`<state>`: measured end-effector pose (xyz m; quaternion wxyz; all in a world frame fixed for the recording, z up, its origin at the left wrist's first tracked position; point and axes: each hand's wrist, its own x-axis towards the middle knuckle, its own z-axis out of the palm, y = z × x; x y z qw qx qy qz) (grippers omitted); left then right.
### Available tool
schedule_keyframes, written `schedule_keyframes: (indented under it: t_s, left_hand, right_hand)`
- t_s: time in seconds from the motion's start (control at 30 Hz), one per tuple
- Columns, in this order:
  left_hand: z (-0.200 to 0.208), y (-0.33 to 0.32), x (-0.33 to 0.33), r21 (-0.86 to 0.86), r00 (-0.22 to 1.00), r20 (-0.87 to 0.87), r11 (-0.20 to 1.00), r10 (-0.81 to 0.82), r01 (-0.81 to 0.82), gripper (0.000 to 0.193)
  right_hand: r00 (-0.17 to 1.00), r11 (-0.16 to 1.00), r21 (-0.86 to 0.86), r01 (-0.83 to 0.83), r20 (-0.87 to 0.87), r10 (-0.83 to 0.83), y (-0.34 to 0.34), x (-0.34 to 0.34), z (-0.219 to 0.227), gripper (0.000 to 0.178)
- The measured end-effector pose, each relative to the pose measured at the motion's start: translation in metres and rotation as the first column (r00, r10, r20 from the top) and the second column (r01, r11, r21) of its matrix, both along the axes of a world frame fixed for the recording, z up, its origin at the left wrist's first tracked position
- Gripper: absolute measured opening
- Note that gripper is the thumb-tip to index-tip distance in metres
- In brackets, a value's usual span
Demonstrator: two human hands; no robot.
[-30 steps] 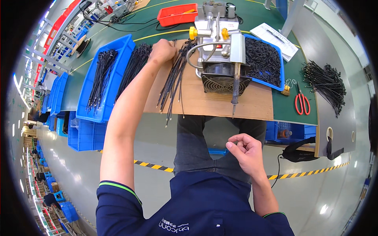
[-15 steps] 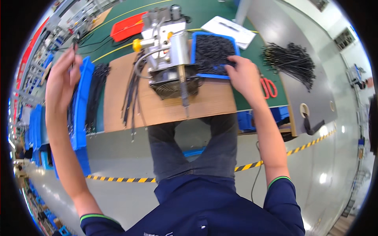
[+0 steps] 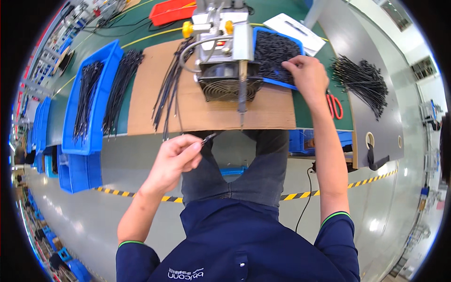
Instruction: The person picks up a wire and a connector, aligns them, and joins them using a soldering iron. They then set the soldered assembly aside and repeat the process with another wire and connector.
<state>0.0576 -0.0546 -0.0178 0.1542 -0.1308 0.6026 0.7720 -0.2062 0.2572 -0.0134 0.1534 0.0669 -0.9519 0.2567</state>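
Observation:
In front of the bench edge, my left hand [image 3: 177,157] pinches a thin black cable [image 3: 208,138]; only a short length with a shiny tip shows beyond the fingers. My right hand [image 3: 310,77] is at the right side of a blue tray [image 3: 277,82] heaped with small black tubular pieces [image 3: 276,52]. Its thumb and forefinger are drawn together, and whatever may be between them is too small to tell. Between the hands stands a metal bench machine [image 3: 221,51] with yellow knobs, a fan at its front and a slim nozzle [image 3: 242,94] pointing down.
Black cables [image 3: 168,89] lie on the cardboard sheet [image 3: 141,94], left of the machine. Further left are a cable bundle [image 3: 120,87] and a blue bin [image 3: 70,136] of cables. Red-handled scissors [image 3: 334,105], another bundle [image 3: 364,82] and white paper [image 3: 293,30] lie rightward.
My left hand has come from the far left, over the blue bin, to the front of the bench, holding the cable. The right hand stays at the tray, its fingertips now closer together.

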Motion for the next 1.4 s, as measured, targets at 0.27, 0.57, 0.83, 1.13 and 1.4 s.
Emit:
schedule_keyframes:
  t_s: [0.27, 0.57, 0.83, 1.13, 1.4]
  left_hand:
    - [-0.009, 0.023, 0.0, 0.191, 0.998, 0.039, 0.98, 0.055, -0.062, 0.013]
    - [-0.012, 0.047, 0.005, 0.095, 1.0, 0.013, 0.995, -0.014, 0.013, 0.007]
    - [-0.006, 0.057, 0.008, -0.024, 0.999, -0.017, 0.999, -0.048, 0.048, 0.006]
    - [-0.007, 0.056, 0.008, -0.022, 0.996, -0.016, 0.996, -0.088, 0.088, 0.01]
    - [-0.008, 0.06, 0.007, -0.023, 0.996, -0.019, 0.996, -0.084, 0.084, 0.011]
  right_hand:
    - [0.96, 0.695, -0.697, -0.177, 0.032, 0.277, -0.001, 0.123, -0.004, 0.018]
    - [0.815, 0.205, -0.978, 0.033, 0.145, 0.561, -0.059, 0.247, -0.042, 0.016]
    - [0.828, 0.142, -0.99, 0.012, 0.089, 0.554, -0.064, 0.246, -0.045, 0.017]
    - [0.834, 0.171, -0.985, -0.003, 0.092, 0.544, -0.063, 0.246, -0.046, 0.014]
    - [0.87, 0.335, -0.94, -0.059, 0.116, 0.48, -0.063, 0.246, -0.052, 0.012]
